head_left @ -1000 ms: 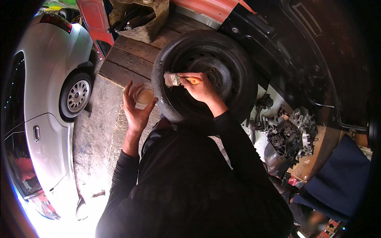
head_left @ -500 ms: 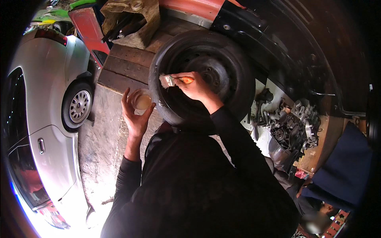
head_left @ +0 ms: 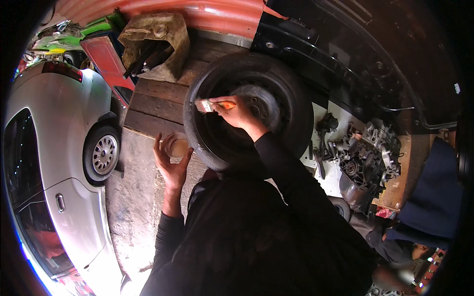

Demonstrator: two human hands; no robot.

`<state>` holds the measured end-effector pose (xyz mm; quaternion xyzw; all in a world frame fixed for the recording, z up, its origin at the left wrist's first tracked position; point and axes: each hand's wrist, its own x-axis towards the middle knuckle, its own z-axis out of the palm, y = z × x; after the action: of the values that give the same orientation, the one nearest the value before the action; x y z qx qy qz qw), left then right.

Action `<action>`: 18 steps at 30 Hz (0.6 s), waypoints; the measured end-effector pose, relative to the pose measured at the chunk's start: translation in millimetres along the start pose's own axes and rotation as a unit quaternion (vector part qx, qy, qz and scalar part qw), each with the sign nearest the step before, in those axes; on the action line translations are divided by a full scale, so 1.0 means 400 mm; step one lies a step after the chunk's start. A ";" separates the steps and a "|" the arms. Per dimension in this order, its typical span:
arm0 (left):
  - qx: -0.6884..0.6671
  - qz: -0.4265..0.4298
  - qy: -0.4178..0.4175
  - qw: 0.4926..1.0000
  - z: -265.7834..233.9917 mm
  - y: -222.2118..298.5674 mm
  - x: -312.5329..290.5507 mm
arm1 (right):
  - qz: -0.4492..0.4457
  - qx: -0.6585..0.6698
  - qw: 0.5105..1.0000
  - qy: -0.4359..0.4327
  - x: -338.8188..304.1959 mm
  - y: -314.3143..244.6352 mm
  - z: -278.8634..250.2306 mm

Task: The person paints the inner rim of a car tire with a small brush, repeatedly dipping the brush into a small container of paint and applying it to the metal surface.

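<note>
The wheel (head_left: 264,109) seemingly rests on planks (head_left: 158,106), a car (head_left: 66,158) to its left, engine parts (head_left: 363,163) to its right, a container (head_left: 170,32) behind-left.

Wall (head_left: 212,18): red, corrugated. Floor (head_left: 131,197): grey, stained; strong glare (head_left: 132,283) at lower left. Desk (head_left: 155,107): dark planks.

Over the remote feed I'm seeing matt black rubber on the tyre (head_left: 300,118) toward 12 o'clock, its metal rim (head_left: 271,106) looking dull. At 11, the brush (head_left: 204,105) is showing pale bristles (head_left: 200,105) and a shiny metal band (head_left: 208,106). At 9, the cup (head_left: 178,147) is looking clear and smooth, glass or plastic; farther out, the car (head_left: 74,143) is gleaming with glossy paint. At 10, the bench (head_left: 157,105) is showing rough wood.
</note>
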<state>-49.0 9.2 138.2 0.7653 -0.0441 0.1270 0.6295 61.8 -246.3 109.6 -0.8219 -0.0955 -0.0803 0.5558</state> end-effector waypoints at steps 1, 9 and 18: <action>0.005 0.001 0.002 1.000 -0.002 -0.001 -0.002 | 0.003 0.003 1.000 -0.017 -0.003 -0.001 0.003; -0.019 0.006 0.012 1.000 0.014 -0.019 -0.003 | 0.096 0.066 0.993 -0.003 -0.028 0.028 0.006; -0.013 -0.004 0.007 1.000 0.022 -0.002 -0.002 | -0.013 -0.010 1.000 0.017 -0.057 0.026 0.012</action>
<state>-48.5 0.7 135.5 0.7566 -0.0384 0.1289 0.6399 42.5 -247.3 93.4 -0.8246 -0.0957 -0.1021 0.5481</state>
